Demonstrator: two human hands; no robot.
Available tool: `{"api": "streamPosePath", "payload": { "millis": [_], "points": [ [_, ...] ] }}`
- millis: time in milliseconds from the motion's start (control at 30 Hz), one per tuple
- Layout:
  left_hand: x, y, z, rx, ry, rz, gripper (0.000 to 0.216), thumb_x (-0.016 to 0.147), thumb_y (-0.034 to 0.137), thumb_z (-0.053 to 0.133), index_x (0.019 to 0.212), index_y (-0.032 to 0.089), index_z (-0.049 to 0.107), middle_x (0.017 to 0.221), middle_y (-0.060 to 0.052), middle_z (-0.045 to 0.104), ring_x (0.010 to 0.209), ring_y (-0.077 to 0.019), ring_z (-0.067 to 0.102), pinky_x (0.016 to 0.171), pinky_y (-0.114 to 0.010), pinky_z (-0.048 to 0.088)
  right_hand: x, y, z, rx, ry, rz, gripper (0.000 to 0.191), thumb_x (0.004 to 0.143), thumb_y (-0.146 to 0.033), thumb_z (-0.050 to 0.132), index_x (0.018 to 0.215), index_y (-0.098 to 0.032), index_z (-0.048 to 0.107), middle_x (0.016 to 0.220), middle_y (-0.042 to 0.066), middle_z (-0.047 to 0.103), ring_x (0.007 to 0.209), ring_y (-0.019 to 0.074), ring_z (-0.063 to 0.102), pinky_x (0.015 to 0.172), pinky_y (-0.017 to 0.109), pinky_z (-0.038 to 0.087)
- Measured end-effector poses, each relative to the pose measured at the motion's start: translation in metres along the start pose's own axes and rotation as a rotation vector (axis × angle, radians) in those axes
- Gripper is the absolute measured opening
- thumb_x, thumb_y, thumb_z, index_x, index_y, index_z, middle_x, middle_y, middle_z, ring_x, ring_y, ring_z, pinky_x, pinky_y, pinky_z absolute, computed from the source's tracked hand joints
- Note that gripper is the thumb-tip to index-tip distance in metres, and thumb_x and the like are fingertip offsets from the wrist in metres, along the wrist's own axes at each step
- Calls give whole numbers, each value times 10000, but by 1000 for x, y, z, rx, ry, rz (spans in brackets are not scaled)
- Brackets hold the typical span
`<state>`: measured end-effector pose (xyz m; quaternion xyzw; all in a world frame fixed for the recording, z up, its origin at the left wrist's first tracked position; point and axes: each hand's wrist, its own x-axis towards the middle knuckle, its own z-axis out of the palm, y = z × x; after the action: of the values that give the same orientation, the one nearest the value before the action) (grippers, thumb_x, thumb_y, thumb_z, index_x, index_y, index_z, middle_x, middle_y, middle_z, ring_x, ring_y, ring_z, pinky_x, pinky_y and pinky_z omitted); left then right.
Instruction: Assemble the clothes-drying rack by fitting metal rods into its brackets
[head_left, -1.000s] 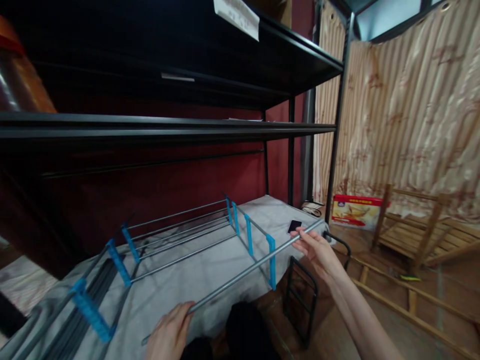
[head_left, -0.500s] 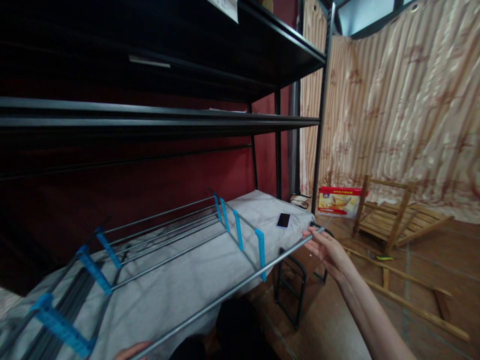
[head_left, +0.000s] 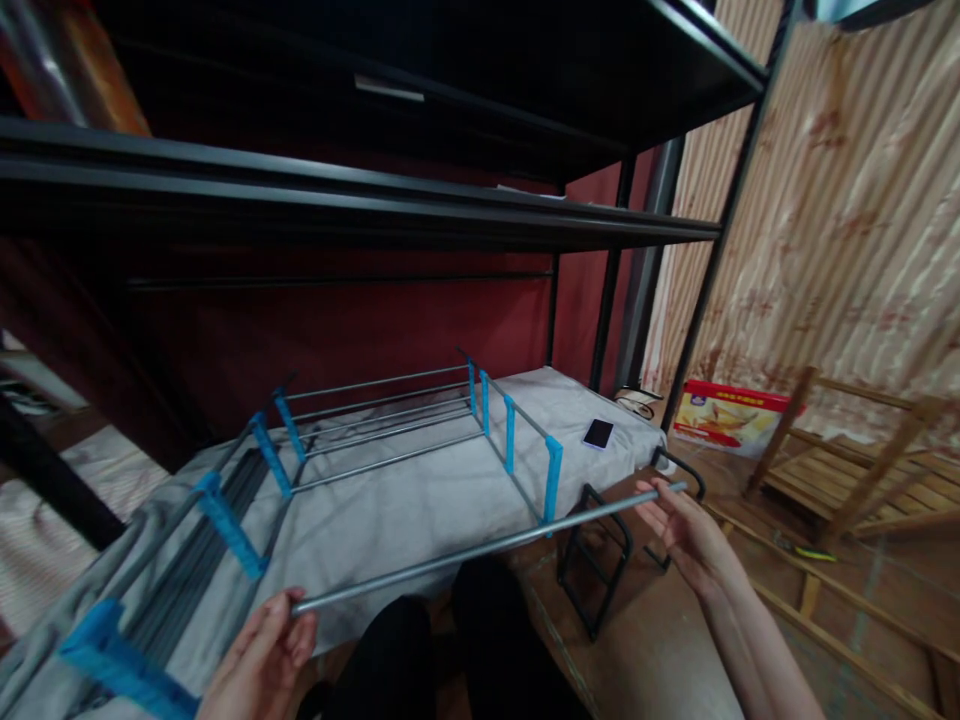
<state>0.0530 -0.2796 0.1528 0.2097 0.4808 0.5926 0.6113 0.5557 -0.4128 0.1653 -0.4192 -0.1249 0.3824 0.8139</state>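
A long grey metal tube [head_left: 480, 549] is held level above my knees. My left hand [head_left: 264, 650] pinches its left end, and the fingers of my right hand [head_left: 686, 530] close around its right end. Behind the tube, a partly assembled rack of grey tubes and blue plastic connectors [head_left: 510, 435] stands on a grey cloth-covered surface [head_left: 405, 520]. One blue connector at the rack's right front appears just behind the tube; whether they touch I cannot tell. More loose grey tubes [head_left: 202, 550] lie bundled at the left, inside the rack's left side.
A phone [head_left: 598, 433] rests on the cloth at the right. Black shelving [head_left: 375, 185] overhangs the surface. On the floor at right are a black metal frame [head_left: 600, 560], a red and yellow box [head_left: 727, 415], a wooden rack [head_left: 847, 460] and wooden pieces [head_left: 810, 595].
My view has turned left and down, bringing my left hand and the tube's left end fully into sight. The tube now lies more level across; both hands still hold it.
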Motion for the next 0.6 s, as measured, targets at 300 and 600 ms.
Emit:
{"api": "streamPosePath", "payload": {
  "millis": [300,600],
  "points": [
    [-18,-10,25,-106,38,-48,158,907,127,587,789,128,693,706,-37,651,627,-125,640,548,-198,557,-14,26,-6,17,46,63,123,790,-162,787,896,-171,724,953,93,796,828,171,767,775,259,653],
    [-23,-16,45,-26,77,-108,207,907,41,528,767,121,657,806,-60,704,692,-117,663,613,-196,584,-27,30,-2,20,50,35,94,812,-165,757,896,-184,720,952,77,796,814,158,763,774,251,648]
  ]
}}
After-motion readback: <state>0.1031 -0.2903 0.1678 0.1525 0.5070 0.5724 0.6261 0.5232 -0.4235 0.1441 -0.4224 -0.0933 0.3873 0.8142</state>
